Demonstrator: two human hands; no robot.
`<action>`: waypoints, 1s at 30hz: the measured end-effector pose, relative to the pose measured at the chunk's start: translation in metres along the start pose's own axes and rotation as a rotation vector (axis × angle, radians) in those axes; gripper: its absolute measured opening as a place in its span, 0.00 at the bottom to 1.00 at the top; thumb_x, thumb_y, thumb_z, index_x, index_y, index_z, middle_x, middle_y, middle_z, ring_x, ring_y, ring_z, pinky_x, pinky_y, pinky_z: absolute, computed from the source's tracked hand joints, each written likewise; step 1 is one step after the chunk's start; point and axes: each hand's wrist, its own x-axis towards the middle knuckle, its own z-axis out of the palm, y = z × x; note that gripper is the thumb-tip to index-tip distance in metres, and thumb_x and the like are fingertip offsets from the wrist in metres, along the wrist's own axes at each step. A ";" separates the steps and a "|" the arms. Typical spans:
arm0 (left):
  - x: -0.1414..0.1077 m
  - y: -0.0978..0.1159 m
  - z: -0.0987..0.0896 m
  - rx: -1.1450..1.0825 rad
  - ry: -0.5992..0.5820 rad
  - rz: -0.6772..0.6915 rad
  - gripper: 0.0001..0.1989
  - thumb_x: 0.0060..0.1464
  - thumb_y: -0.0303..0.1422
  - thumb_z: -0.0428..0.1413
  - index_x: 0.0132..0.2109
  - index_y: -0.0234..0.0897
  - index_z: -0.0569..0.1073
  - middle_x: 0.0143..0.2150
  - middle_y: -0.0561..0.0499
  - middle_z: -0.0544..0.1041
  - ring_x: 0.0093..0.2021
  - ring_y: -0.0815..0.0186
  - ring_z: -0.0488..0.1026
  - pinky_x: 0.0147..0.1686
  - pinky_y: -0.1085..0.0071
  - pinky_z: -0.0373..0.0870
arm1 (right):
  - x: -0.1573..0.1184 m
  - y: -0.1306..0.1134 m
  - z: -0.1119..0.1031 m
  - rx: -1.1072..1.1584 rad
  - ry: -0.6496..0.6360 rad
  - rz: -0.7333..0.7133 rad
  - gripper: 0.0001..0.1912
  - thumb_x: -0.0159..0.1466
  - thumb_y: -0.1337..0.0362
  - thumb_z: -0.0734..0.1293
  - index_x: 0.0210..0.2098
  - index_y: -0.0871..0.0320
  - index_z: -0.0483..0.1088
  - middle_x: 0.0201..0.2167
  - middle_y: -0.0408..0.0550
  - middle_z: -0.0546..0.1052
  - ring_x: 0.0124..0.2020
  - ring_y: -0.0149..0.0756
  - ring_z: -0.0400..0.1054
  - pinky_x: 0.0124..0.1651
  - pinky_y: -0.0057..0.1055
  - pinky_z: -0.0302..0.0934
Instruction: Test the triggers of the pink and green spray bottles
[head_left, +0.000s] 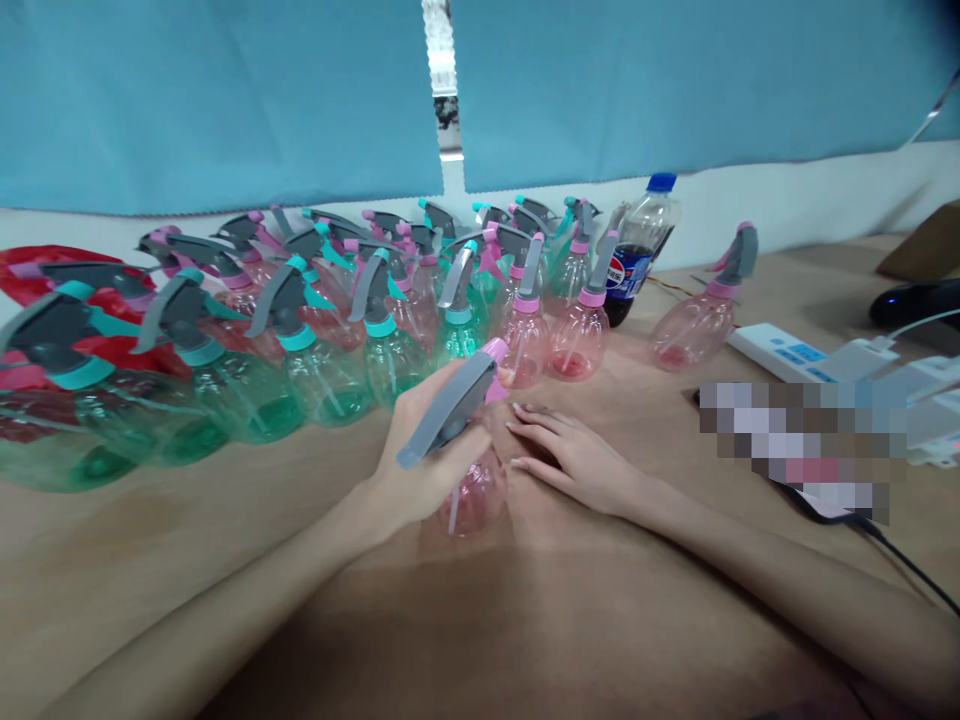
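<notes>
My left hand (427, 450) is wrapped round the neck of a pink spray bottle (472, 495) with a grey and pink trigger head. The bottle's clear pink base is at the tabletop, and the hand hides its collar. To the right of it, my right hand (577, 450) lies flat on the wooden table (600, 610), fingers stretched toward the bottle, holding nothing. Just beyond the hands stand another pink spray bottle (577, 345) and a green spray bottle (394, 365), both upright.
Several more green and pink spray bottles (274, 400) crowd the left and back, near red plastic (150, 345). A cola bottle (634, 250) stands behind. On the right are a lone pink spray bottle (694, 325), a power strip (780, 350) and a phone (817, 500) with a cable.
</notes>
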 end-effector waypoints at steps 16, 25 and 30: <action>0.000 0.000 -0.002 -0.029 -0.039 0.027 0.02 0.47 0.29 0.51 0.31 0.39 0.66 0.27 0.54 0.70 0.26 0.66 0.68 0.27 0.69 0.66 | 0.000 0.000 -0.001 0.003 -0.008 0.000 0.25 0.69 0.50 0.58 0.60 0.55 0.65 0.62 0.55 0.66 0.64 0.48 0.59 0.64 0.51 0.55; 0.000 -0.003 -0.002 -0.016 -0.021 0.064 0.02 0.46 0.29 0.52 0.30 0.40 0.67 0.26 0.54 0.69 0.26 0.66 0.67 0.25 0.69 0.64 | 0.000 0.000 -0.001 -0.026 -0.021 0.000 0.26 0.69 0.50 0.58 0.60 0.57 0.65 0.63 0.56 0.66 0.65 0.47 0.58 0.64 0.50 0.55; 0.000 -0.003 -0.002 -0.012 -0.024 0.058 0.02 0.46 0.29 0.52 0.30 0.40 0.67 0.27 0.54 0.70 0.26 0.65 0.67 0.25 0.69 0.65 | 0.000 -0.001 -0.002 -0.038 -0.030 0.003 0.26 0.69 0.49 0.58 0.60 0.58 0.65 0.63 0.56 0.66 0.65 0.47 0.58 0.65 0.49 0.55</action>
